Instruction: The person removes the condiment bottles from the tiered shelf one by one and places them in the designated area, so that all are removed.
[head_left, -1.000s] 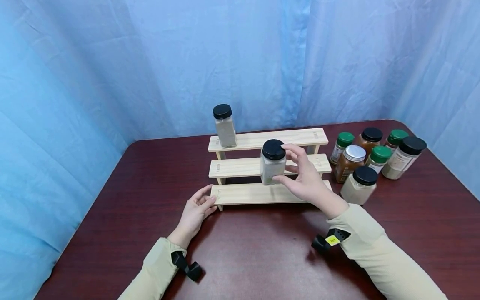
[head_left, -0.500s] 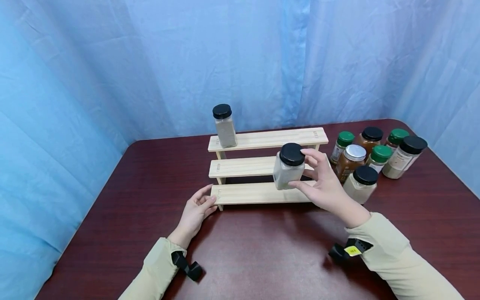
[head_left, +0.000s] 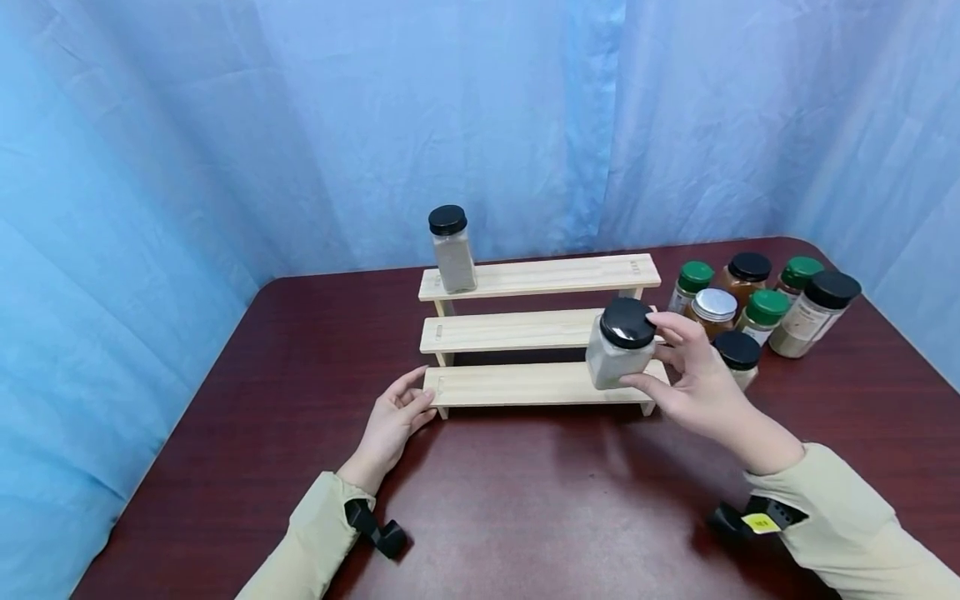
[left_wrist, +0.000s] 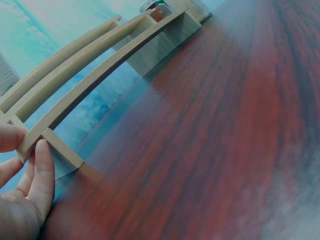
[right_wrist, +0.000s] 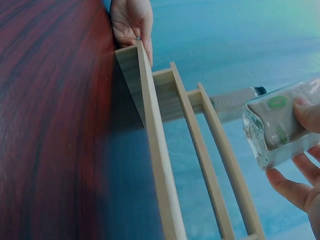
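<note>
My right hand (head_left: pixel 693 383) holds a clear square spice jar (head_left: pixel 621 354) with a black lid, thumb and fingers on its sides. The jar is raised in front of the right part of a three-step wooden rack (head_left: pixel 517 385). Its pale grey contents and a green mark on its side show in the right wrist view. At the rack's lowest step, my left hand (head_left: pixel 393 421) pinches the left end; in the left wrist view the thumb and fingers (left_wrist: pixel 42 170) lie on either side of the board. Another black-lidded jar (head_left: pixel 453 254) stands on the top step's left end.
Several jars crowd the dark red table (head_left: pixel 517 517) right of the rack. Among them are a silver-lidded jar (head_left: pixel 714 308), a green-lidded jar (head_left: pixel 765 312), a tall black-lidded jar (head_left: pixel 813 312) and a black-lidded jar (head_left: pixel 738 354) partly behind my right hand. Blue curtains (head_left: pixel 450 108) surround the table.
My right hand has carried the jar to the right and lower, from the rack's middle toward its right end. The left hand has stayed at the rack's left end.
</note>
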